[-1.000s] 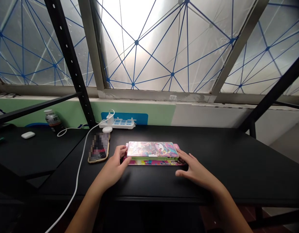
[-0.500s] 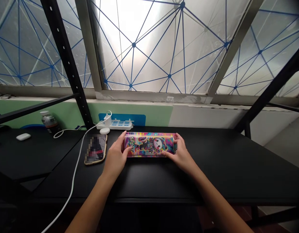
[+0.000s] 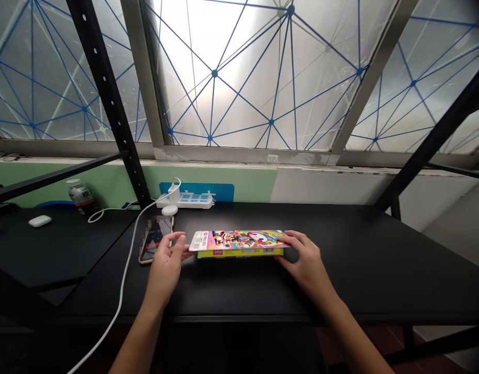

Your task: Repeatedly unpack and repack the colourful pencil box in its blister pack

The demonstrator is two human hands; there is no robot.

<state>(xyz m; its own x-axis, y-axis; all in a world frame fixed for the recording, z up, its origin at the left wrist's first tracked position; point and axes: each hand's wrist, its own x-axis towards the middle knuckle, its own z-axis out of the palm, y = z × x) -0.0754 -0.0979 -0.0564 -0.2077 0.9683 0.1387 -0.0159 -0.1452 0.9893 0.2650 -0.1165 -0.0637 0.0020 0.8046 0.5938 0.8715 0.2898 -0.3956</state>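
Note:
A flat, brightly printed pencil box [image 3: 243,240] is at the middle of the black desk, its cartoon face tilted up. A white strip with a barcode is at its left end, and a yellow-green side faces me. My right hand [image 3: 303,254] grips the right end, fingers over the top and thumb at the lower front edge. At the left end is my left hand [image 3: 167,262], fingers curled, with the lower fingertips at the box's corner. Its thumb stands up beside the forefinger, just off the box. The box's underside is hidden.
A phone [image 3: 149,244] lies left of the box, partly behind my left hand. Behind it are a small white round item [image 3: 169,210] and a power strip [image 3: 192,200]. A white cable [image 3: 124,275] crosses the desk. Further left are a white case [image 3: 40,221] and a bottle [image 3: 82,196].
The pencil box has been turned over, from the panda picture side to the barcode side with a yellow-green edge. My left hand has shifted left and its thumb has come off the box.

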